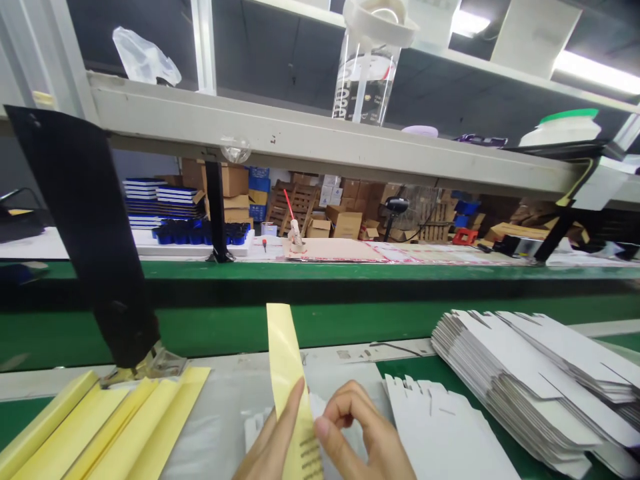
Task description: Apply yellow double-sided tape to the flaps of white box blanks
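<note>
Green surface (350, 327), curled right hand (373, 437) beside strip (284, 347).

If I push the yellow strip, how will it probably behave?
The yellow strip is probably light, since it looks thin. It may be fairly stiff: its top stands unsupported above the left hand. Its sheen suggests slight slipperiness.

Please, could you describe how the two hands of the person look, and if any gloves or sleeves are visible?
The left hand and the right hand are both bare, without gloves. No ring, marking or cable can be seen on the visible fingers. The picture's lower edge cuts both off, so no sleeve is visible.
</note>
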The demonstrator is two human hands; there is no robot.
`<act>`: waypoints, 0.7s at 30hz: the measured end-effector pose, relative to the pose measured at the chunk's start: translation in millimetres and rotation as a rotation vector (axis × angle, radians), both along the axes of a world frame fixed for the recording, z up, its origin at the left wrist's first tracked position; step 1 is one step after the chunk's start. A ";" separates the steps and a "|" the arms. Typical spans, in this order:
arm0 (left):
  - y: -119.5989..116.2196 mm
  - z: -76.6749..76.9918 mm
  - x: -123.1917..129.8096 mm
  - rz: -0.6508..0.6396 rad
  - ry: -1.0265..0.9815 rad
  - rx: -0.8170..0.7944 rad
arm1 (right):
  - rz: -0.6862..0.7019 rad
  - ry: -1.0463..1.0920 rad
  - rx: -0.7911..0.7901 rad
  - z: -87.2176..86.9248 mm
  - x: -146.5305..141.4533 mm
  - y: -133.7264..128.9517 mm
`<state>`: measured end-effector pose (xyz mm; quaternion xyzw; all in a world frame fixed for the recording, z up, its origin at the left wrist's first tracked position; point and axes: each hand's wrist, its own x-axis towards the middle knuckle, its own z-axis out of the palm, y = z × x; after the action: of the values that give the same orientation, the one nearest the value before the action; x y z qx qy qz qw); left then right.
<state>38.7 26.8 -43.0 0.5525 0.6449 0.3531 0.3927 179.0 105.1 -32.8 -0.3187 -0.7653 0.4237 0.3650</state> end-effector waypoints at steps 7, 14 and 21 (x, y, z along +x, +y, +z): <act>14.2 -33.8 -13.6 -0.016 0.144 -0.007 | 0.072 -0.203 -0.277 -37.0 1.1 35.4; 18.9 -48.1 -19.6 -0.032 0.154 -0.044 | 0.072 -0.267 -0.166 -61.8 -4.4 36.1; 19.0 -50.2 -22.1 -0.052 0.167 -0.091 | 0.061 -0.292 -0.177 -59.9 -7.3 34.9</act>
<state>16.6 45.8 -93.3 0.5781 0.6762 0.2658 0.3715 171.7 140.0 -92.7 -0.3844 -0.7792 0.4496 0.2073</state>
